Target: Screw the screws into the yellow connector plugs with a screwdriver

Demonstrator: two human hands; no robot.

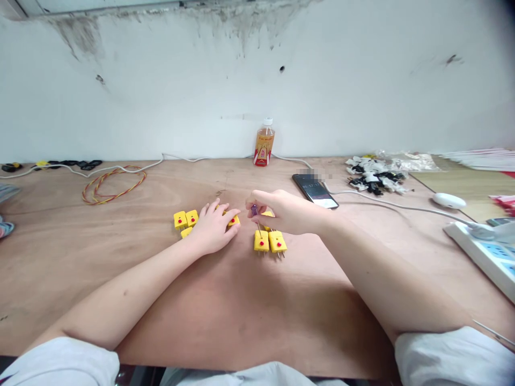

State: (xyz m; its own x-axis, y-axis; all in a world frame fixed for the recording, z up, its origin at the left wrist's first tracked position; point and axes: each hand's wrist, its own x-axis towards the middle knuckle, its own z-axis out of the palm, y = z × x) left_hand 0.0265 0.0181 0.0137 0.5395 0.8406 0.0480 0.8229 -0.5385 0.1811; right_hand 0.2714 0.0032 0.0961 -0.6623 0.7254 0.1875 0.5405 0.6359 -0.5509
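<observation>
My right hand (277, 210) is closed around the purple handle of a small screwdriver (255, 210). Its thin shaft points down to a yellow two-pin plug (261, 242) with a red dot; whether the tip sits in the plug's hole is too small to tell. Against that plug lies another yellow plug (278, 243), pins toward me, and a further one is partly hidden behind my right hand. My left hand (215, 225) rests spread and flat over several yellow plugs, covering some. At its left side, two yellow plugs (185, 219) show beside each other.
A phone (316, 190) lies beyond my right hand, and a drink bottle (264, 143) stands by the wall. Black and white parts (376, 176) are heaped at the back right, near a power strip (483, 252). A red-yellow wire coil (112, 185) lies left; a white cable runs along the back.
</observation>
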